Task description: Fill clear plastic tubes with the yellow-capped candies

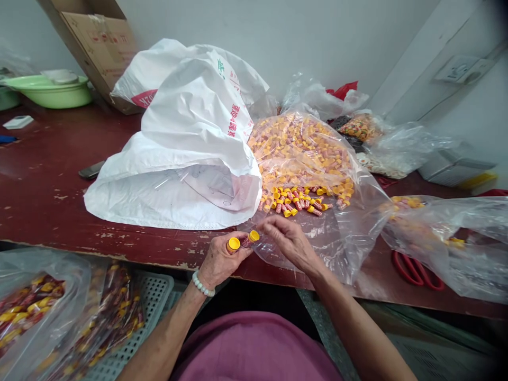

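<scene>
Two small tubes with yellow caps, one yellow-capped tube (pixel 233 244) and a second capped tube (pixel 253 236), are held in my left hand (pixel 223 259), which wears a beaded bracelet. Just right of them is my right hand (pixel 286 241), its fingers bent together near the second tube; whatever they may hold is too small to make out. Beyond my right hand, a clear plastic bag (pixel 357 233) lies open with a heap of yellow-capped tubes (pixel 301 143) in it. A white woven sack (pixel 174 174) lies to its left, mouth facing me.
Red-handled scissors (pixel 416 271) and another clear bag (pixel 468 254) lie on the right of the red table (pixel 47 185). Filled bags of tubes (pixel 115 307) rest in a basket (pixel 153 301) below left. A green basin (pixel 59 91) and cardboard box (pixel 101 50) stand back left.
</scene>
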`<state>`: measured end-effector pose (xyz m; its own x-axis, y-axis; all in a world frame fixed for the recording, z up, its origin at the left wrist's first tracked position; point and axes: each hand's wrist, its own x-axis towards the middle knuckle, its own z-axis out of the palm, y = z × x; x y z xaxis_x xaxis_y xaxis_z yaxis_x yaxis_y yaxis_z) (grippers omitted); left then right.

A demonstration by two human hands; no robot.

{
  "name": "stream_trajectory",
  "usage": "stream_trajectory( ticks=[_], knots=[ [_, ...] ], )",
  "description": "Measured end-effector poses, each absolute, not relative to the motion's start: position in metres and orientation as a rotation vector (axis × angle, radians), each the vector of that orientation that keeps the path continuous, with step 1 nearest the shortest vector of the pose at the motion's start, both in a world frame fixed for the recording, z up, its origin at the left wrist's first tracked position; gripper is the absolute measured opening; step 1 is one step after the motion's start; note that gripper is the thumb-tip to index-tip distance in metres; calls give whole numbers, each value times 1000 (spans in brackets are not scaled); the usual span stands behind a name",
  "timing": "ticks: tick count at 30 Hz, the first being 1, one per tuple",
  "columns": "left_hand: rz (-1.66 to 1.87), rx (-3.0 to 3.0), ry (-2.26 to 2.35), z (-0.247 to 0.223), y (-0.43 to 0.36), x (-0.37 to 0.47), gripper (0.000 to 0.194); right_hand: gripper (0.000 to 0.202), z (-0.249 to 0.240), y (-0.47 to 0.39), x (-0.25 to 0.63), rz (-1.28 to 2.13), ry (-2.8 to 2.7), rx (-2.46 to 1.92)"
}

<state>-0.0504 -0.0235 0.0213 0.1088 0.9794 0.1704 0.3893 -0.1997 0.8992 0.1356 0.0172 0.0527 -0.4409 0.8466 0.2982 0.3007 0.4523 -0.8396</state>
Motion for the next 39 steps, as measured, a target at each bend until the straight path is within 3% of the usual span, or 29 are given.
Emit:
stream_trajectory(
  ticks=[4,8,14,19,22,27,31,39],
  knots=[
    [1030,1649,1296,25,-27,-42,19,29,43,26,114,884,-1506,-1096],
    [980,1598,1199,26,-35,-30,5,28,36,25,93,676,-1716,-1030],
    [1021,1367,1287,21,-32,-38,23,20,21,49,139,245,-1715,-1370],
    [965,1097,1272,25,-28,-45,41,18,-12,79,178,-27,-2041,-1655],
    [1021,1067,1282,28,-28,-42,40,22,-11,71,179,99,-1865,-1614],
    [1048,1209,1346,28,-26,-37,25,22,42,21,153,682,-1853,-1131],
    [1025,1433,1296,26,-25,-34,13,22,68,-5,129,680,-2128,-840],
    [1006,1407,1263,24,-28,-39,17,41,59,-12,128,493,-2174,-944]
  ],
)
